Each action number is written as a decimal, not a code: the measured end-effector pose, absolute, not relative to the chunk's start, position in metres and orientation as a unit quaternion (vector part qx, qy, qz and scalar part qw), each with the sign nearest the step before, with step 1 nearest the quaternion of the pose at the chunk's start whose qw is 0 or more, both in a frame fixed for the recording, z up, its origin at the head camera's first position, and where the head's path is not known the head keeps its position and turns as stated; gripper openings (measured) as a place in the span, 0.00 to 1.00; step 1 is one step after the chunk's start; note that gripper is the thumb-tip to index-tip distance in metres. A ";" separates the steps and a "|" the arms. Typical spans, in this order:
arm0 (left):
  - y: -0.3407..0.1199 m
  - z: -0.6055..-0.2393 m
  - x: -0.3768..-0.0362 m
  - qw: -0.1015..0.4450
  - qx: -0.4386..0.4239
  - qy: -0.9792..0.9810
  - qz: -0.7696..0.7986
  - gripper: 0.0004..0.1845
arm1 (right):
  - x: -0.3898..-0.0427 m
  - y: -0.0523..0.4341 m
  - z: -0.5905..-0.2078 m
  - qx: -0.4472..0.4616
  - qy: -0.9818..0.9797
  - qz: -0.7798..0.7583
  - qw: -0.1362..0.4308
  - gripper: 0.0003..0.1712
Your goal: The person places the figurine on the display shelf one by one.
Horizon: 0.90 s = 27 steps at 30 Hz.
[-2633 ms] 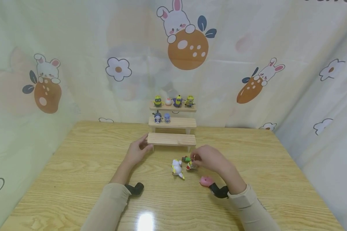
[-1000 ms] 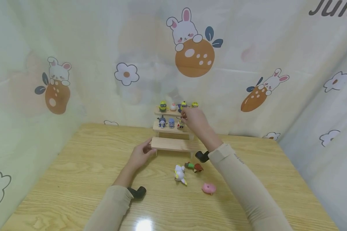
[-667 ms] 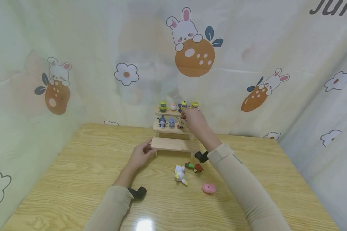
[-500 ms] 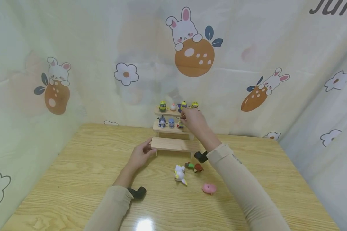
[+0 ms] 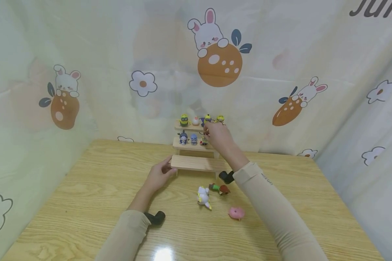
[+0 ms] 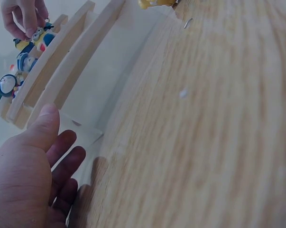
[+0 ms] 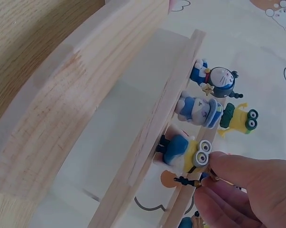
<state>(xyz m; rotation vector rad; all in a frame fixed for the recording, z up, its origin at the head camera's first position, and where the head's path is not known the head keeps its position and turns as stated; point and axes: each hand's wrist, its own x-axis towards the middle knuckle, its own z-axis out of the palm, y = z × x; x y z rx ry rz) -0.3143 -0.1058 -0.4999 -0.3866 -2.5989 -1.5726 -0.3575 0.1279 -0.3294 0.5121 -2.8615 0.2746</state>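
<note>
A pale curtain printed with rabbits, carrots and flowers hangs round a light wooden bench [image 5: 85, 188]. A three-step wooden stand [image 5: 196, 163] sits at the bench's far edge and serves as the landmark. The left hand [image 5: 158, 174] rests at the stand's bottom step, at its left end, thumb on the step's edge and fingers relaxed. The right hand [image 5: 217, 136] reaches to the middle step, fingertips pinching a small goggled figure [image 7: 188, 154] standing there beside two blue figures [image 5: 187, 138]. In front of the stand lie a white toy [image 5: 201, 195], a green-and-brown toy [image 5: 219, 188] and a pink toy [image 5: 236, 212]. The top-step figures [image 5: 200, 119] are partly hidden by the hand.
</note>
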 end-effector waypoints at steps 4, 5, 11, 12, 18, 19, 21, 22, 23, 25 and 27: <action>-0.105 -0.499 -0.313 0.044 -0.129 -0.849 -0.511 0.35 | -0.357 0.128 -0.329 0.174 -0.975 0.091 0.107 0.08; -0.105 -0.500 -0.313 0.045 -0.129 -0.849 -0.510 0.35 | -0.357 0.128 -0.329 0.175 -0.975 0.090 0.105 0.08; -0.104 -0.501 -0.312 0.049 -0.129 -0.848 -0.511 0.34 | -0.356 0.130 -0.327 0.170 -0.976 0.096 0.095 0.13; -0.104 -0.501 -0.312 0.049 -0.129 -0.848 -0.511 0.34 | -0.354 0.131 -0.326 0.168 -0.976 0.099 0.093 0.14; -0.106 -0.500 -0.314 0.044 -0.132 -0.845 -0.516 0.35 | -0.338 0.145 -0.321 0.147 -0.976 0.128 0.094 0.15; -0.106 -0.500 -0.314 0.042 -0.133 -0.845 -0.516 0.35 | -0.334 0.148 -0.321 0.144 -0.976 0.136 0.094 0.15; -0.106 -0.499 -0.314 0.040 -0.134 -0.845 -0.517 0.35 | -0.325 0.156 -0.324 0.140 -0.974 0.154 0.091 0.16; -0.106 -0.499 -0.314 0.039 -0.135 -0.844 -0.518 0.35 | -0.321 0.161 -0.326 0.140 -0.972 0.164 0.090 0.16; -0.106 -0.499 -0.313 0.038 -0.135 -0.843 -0.519 0.35 | -0.316 0.164 -0.328 0.139 -0.971 0.173 0.088 0.17; -0.106 -0.498 -0.313 0.037 -0.134 -0.845 -0.516 0.35 | -0.306 0.172 -0.333 0.139 -0.968 0.191 0.086 0.16; -0.107 -0.498 -0.312 0.038 -0.134 -0.847 -0.513 0.35 | -0.297 0.180 -0.341 0.142 -0.965 0.204 0.089 0.15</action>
